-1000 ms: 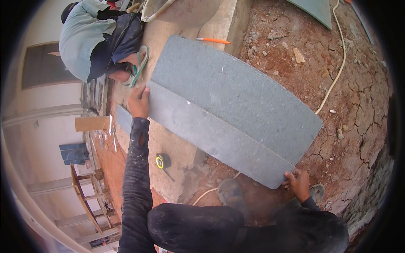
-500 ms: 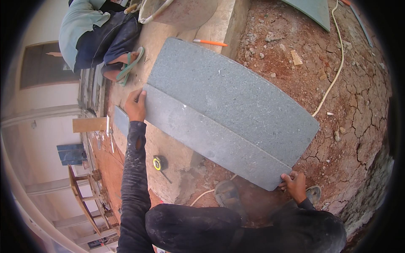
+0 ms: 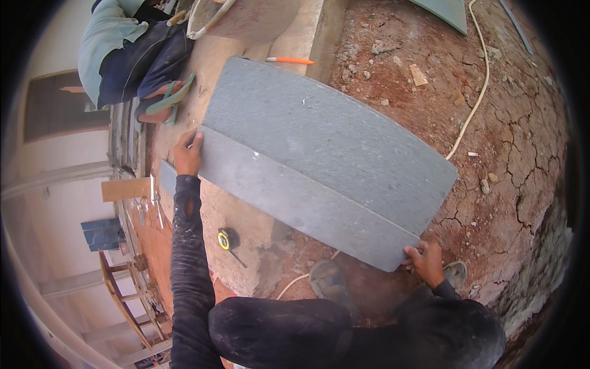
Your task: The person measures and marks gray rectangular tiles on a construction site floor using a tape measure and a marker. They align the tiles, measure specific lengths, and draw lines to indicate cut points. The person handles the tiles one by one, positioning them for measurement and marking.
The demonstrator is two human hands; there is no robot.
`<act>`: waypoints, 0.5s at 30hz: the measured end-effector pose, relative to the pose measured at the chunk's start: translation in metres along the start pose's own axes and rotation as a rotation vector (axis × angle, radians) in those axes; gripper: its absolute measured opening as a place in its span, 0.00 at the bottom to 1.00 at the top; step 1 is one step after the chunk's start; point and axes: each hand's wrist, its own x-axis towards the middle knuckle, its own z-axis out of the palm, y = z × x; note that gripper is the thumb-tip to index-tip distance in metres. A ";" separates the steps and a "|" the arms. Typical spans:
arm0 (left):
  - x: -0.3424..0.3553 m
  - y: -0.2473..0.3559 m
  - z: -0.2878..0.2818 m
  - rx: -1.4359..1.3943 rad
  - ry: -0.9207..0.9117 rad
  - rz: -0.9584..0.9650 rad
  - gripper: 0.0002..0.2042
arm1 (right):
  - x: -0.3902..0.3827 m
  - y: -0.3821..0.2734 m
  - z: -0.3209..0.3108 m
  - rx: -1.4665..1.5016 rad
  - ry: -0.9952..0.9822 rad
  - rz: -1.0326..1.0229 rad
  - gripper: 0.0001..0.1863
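Note:
A narrow, lighter grey stone strip [image 3: 295,195] lies along the near long side of a wider, speckled grey stone slab [image 3: 332,138], their seam running diagonally. My left hand [image 3: 187,154] pinches the strip's far left end, thumb on top. At its right end my right hand [image 3: 424,262] grips the corner, fingers curled at the edge. Below the strip on the concrete ledge [image 3: 258,270] rests a yellow and black tape measure [image 3: 226,238]. An orange pencil-like stick [image 3: 291,61] lies just beyond the slab.
A co-worker [image 3: 114,58] crouches at upper left beside a large bucket [image 3: 246,18]. A pale cable [image 3: 476,107] crosses cracked red soil on the right, near another grey slab [image 3: 445,13]. A wooden board [image 3: 125,189] and wooden frame [image 3: 120,295] stand left.
The whole view has shifted slightly, with the scene sliding leftward in the picture. Both hands keep their grip on the strip, which shows no clear movement against the slab.

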 end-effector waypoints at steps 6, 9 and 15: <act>0.009 0.006 -0.003 -0.014 -0.018 -0.007 0.17 | 0.000 -0.002 -0.003 -0.012 -0.013 -0.006 0.12; 0.010 -0.006 0.006 0.106 -0.009 0.057 0.19 | -0.002 -0.003 -0.005 -0.037 0.025 0.032 0.13; 0.032 -0.036 -0.009 0.193 -0.061 -0.064 0.32 | -0.004 0.002 -0.007 -0.043 0.056 -0.023 0.15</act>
